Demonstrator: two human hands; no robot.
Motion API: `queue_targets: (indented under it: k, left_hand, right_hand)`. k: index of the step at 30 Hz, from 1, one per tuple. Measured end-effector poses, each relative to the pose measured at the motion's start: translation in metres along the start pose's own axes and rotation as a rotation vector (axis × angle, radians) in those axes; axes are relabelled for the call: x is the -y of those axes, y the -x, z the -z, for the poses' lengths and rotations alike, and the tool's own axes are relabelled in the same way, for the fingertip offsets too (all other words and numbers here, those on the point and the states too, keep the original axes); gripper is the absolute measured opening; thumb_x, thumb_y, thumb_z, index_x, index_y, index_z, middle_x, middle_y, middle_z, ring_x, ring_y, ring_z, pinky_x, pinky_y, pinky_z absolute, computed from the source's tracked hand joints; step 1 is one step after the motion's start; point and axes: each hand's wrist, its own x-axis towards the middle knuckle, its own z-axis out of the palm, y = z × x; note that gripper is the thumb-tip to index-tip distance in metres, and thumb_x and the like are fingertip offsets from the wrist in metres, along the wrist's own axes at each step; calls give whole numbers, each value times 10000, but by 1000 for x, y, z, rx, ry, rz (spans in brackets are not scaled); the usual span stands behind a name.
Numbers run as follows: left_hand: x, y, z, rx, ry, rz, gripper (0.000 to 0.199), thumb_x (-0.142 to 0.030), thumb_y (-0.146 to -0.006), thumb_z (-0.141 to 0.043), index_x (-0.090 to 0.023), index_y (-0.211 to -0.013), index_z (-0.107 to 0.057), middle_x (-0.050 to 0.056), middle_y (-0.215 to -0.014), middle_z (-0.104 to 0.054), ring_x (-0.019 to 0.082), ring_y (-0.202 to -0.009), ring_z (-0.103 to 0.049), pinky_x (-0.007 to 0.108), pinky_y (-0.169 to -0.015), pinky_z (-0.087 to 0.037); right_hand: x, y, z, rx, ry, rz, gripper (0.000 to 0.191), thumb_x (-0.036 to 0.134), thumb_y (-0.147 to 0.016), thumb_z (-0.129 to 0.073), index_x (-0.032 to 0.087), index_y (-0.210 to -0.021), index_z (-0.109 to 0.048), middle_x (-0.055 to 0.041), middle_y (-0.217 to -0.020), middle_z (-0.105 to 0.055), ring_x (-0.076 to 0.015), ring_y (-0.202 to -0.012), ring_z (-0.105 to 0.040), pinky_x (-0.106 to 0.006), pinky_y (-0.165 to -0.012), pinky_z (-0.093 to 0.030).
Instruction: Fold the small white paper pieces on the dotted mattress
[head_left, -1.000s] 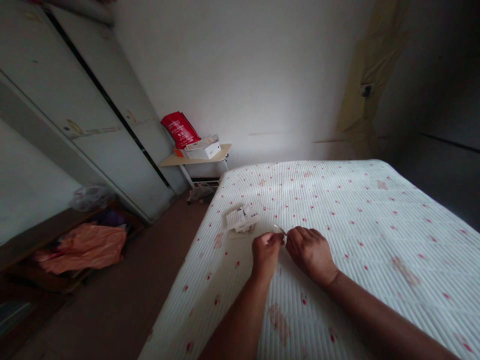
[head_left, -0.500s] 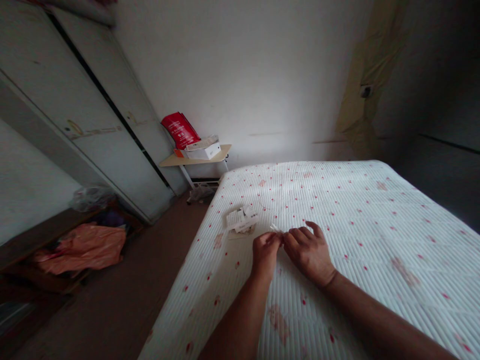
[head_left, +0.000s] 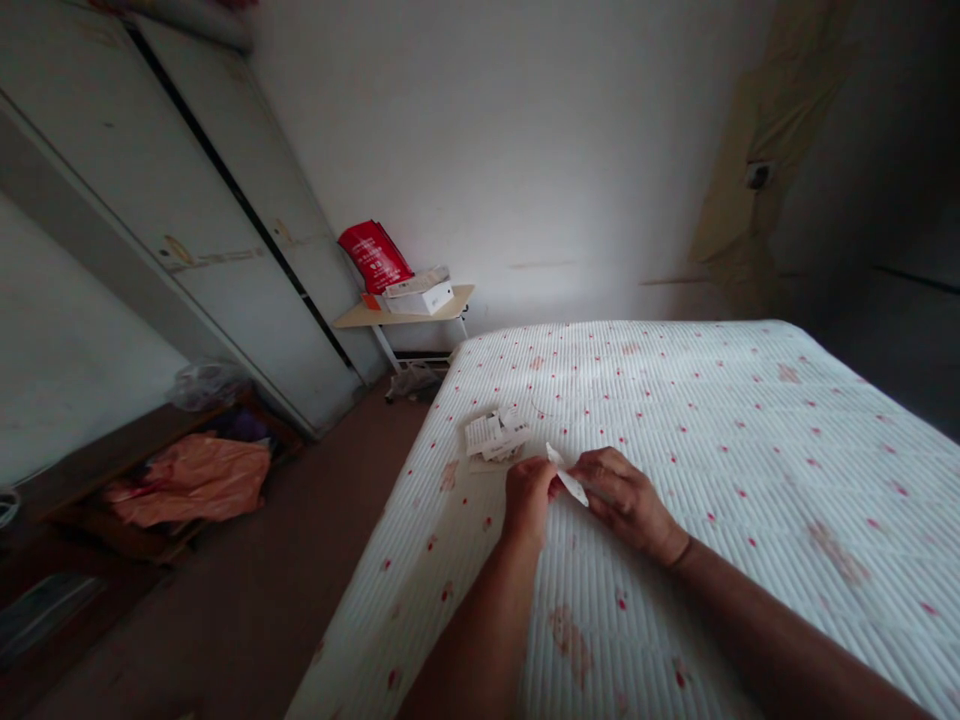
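A small strip of white paper [head_left: 568,476] is held over the bed between my two hands. My left hand [head_left: 529,492] is closed, pinching the strip from its left side. From the right, my right hand [head_left: 626,500] is also closed on it, its fingertips at the strip's edge. Just beyond my left hand, a small pile of white printed paper pieces [head_left: 495,435] lies on the white quilted bedspread [head_left: 675,400], which has small red marks.
At the far left of the bed, a small table [head_left: 360,317] bears a red bag [head_left: 375,257] and a white box [head_left: 431,298]. An orange cloth or bag [head_left: 199,480] lies on a low wooden shelf at left, beside a wardrobe [head_left: 225,260].
The white strip has turned and now shows a broader face between my hands. The fingers of my right hand have curled in. The whole view has shifted slightly.
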Motion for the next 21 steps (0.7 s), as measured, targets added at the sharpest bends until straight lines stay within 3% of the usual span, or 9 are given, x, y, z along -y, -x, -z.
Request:
queue_targets:
  k: [10, 17, 21]
  left_hand:
    - [-2, 1, -2, 119, -67, 37, 210, -289, -602, -521, -154, -451, -464, -40, -426, -423, 64, -438, -361, 204, -462, -265]
    - [1, 0, -1, 208, -147, 116, 190, -305, -609, -543, -123, -596, -592, 4, -502, -552, 82, -477, -451, 199, -487, -308]
    - [6, -2, 0, 246, -227, 131, 232, -324, -642, -520, -119, -687, -619, 6, -557, -579, 88, -504, -478, 196, -504, -332]
  right_hand:
    - [-4, 1, 3, 4, -141, -46, 167, 250, -869, -486, 204, -907, -642, -72, -843, -598, -167, -809, -569, -290, -689, -483]
    - [-9, -1, 12, 178, -437, -367, 191, 344, -852, -517, 187, -816, -620, -36, -781, -599, -140, -717, -582, -267, -669, -472]
    - [-12, 0, 13, 216, -429, -408, 203, 347, -840, -517, 177, -814, -625, -44, -788, -594, -144, -724, -571, -271, -677, -453]
